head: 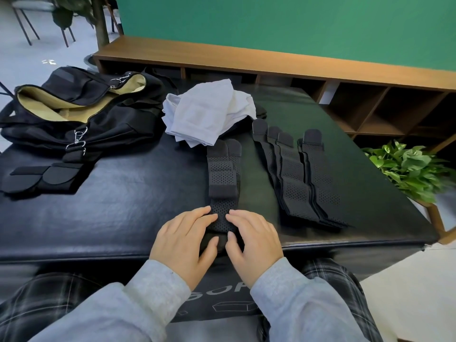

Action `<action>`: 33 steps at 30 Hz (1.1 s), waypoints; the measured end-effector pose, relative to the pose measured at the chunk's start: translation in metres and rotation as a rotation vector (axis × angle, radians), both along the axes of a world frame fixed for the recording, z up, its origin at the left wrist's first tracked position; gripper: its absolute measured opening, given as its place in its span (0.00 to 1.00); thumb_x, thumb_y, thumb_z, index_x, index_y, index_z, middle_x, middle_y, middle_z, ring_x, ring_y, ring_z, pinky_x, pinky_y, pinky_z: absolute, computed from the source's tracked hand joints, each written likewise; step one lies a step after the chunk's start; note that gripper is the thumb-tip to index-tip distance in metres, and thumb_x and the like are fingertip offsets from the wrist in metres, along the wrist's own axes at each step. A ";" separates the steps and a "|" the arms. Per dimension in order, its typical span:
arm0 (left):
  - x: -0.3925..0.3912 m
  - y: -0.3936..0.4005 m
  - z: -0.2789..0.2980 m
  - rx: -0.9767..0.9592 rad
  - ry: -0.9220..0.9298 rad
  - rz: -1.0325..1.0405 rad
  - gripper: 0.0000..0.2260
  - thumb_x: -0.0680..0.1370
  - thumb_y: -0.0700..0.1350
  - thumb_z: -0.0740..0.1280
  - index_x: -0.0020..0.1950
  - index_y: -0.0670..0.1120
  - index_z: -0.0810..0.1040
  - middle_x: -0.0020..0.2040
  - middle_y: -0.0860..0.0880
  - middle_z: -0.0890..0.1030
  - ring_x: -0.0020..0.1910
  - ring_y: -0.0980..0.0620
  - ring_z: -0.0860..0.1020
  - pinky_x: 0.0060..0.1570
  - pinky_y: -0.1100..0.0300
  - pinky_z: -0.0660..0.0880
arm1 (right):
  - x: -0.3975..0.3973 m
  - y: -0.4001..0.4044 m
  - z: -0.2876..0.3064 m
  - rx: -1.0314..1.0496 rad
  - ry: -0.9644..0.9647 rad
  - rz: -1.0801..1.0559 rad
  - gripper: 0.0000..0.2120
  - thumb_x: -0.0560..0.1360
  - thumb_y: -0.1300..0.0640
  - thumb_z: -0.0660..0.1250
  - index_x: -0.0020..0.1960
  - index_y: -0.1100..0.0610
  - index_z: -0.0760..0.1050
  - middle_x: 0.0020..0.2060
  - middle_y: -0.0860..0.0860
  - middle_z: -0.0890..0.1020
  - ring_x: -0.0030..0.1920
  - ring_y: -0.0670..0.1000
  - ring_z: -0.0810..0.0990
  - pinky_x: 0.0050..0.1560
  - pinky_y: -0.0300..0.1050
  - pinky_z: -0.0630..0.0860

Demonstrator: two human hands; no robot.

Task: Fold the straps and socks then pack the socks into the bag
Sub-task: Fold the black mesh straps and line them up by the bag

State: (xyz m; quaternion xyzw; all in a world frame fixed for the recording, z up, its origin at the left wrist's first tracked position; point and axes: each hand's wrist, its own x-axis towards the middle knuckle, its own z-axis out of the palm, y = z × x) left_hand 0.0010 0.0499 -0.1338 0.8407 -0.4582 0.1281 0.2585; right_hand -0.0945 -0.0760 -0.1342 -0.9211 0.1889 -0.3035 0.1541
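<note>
Hands | our left hand and right hand pinch the near end of the black perforated strap at the black padded table's front edge | risk: uneven rolling skews it | open black bag far-left corner.

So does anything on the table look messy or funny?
Mostly the white socks: they sit in a loose, crumpled heap behind the straps, not folded yet. The black bag lies slumped and gaping open at the left. The spare straps lie neatly side by side. Nothing looks spilled or broken.
</note>
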 end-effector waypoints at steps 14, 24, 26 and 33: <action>-0.002 -0.003 0.000 -0.014 -0.076 -0.018 0.15 0.74 0.48 0.57 0.54 0.49 0.80 0.57 0.54 0.79 0.57 0.53 0.76 0.55 0.58 0.67 | 0.006 -0.011 0.012 0.046 0.003 -0.054 0.17 0.73 0.49 0.56 0.53 0.53 0.81 0.66 0.52 0.72 0.67 0.50 0.62 0.61 0.47 0.65; -0.001 -0.003 0.001 0.017 -0.114 -0.040 0.16 0.74 0.47 0.55 0.53 0.48 0.81 0.59 0.52 0.80 0.59 0.50 0.77 0.59 0.55 0.66 | 0.023 -0.007 0.045 0.051 0.438 0.084 0.19 0.81 0.53 0.54 0.71 0.47 0.65 0.76 0.42 0.48 0.75 0.47 0.41 0.73 0.48 0.46; -0.001 -0.004 0.001 0.020 -0.110 -0.038 0.16 0.74 0.47 0.55 0.53 0.48 0.81 0.59 0.52 0.80 0.59 0.50 0.77 0.58 0.55 0.67 | 0.028 -0.008 0.050 0.055 0.514 0.070 0.19 0.81 0.53 0.52 0.73 0.50 0.61 0.76 0.41 0.46 0.75 0.46 0.41 0.74 0.50 0.45; -0.002 -0.004 0.001 -0.009 -0.092 -0.039 0.16 0.74 0.47 0.56 0.52 0.48 0.81 0.58 0.53 0.80 0.59 0.50 0.78 0.57 0.56 0.67 | 0.023 -0.036 0.070 0.088 0.557 -0.174 0.23 0.82 0.53 0.52 0.74 0.56 0.52 0.76 0.43 0.40 0.75 0.49 0.42 0.73 0.51 0.54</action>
